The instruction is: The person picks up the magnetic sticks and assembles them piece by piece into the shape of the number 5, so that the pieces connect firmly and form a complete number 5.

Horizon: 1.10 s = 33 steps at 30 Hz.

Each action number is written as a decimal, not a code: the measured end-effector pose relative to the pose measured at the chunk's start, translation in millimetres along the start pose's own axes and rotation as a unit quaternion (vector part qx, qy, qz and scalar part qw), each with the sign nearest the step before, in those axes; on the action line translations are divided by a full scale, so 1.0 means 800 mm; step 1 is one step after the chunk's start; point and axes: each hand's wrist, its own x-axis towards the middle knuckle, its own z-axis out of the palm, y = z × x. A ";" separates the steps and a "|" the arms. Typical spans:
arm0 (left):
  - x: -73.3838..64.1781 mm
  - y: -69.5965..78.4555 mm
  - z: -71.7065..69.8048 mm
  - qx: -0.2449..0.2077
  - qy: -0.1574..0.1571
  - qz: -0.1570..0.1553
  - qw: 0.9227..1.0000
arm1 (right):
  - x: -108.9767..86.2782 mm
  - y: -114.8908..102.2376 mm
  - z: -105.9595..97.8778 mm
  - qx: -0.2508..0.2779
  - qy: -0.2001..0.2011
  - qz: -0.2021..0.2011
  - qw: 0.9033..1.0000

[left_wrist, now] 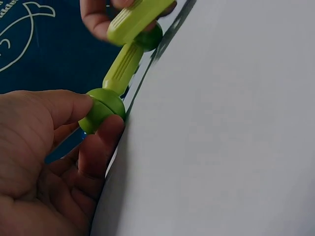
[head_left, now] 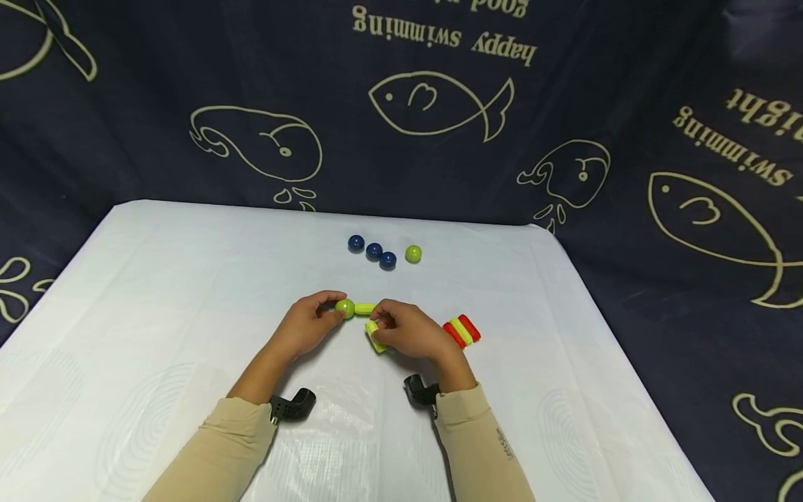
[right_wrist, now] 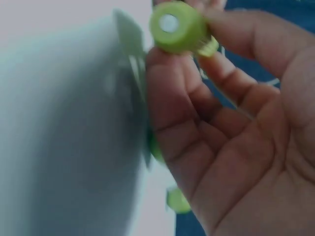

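Pinching the green ball [head_left: 344, 307] with my left hand [head_left: 305, 328], I hold a green stick [head_left: 375, 337] in my right hand [head_left: 410, 332], both low over the white table [head_left: 157, 279].

The right hand [head_left: 410, 333] covers the far end of the green rod [head_left: 366, 308] and most of a second green stick [head_left: 376, 337] at frame centre; the right wrist view is blurred, and lettering along the top edge is cut off
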 end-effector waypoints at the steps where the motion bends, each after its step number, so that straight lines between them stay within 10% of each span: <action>1: 0.000 0.000 0.000 -0.002 0.000 0.001 1.000 | 0.003 0.000 0.004 0.010 0.003 0.000 1.000; 11: -0.001 0.000 -0.002 -0.001 -0.002 0.005 1.000 | 0.020 -0.014 0.041 0.197 0.020 0.035 0.980; 33: 0.000 0.000 0.000 -0.003 -0.012 0.004 1.000 | 0.025 -0.013 0.054 0.209 0.052 0.064 0.974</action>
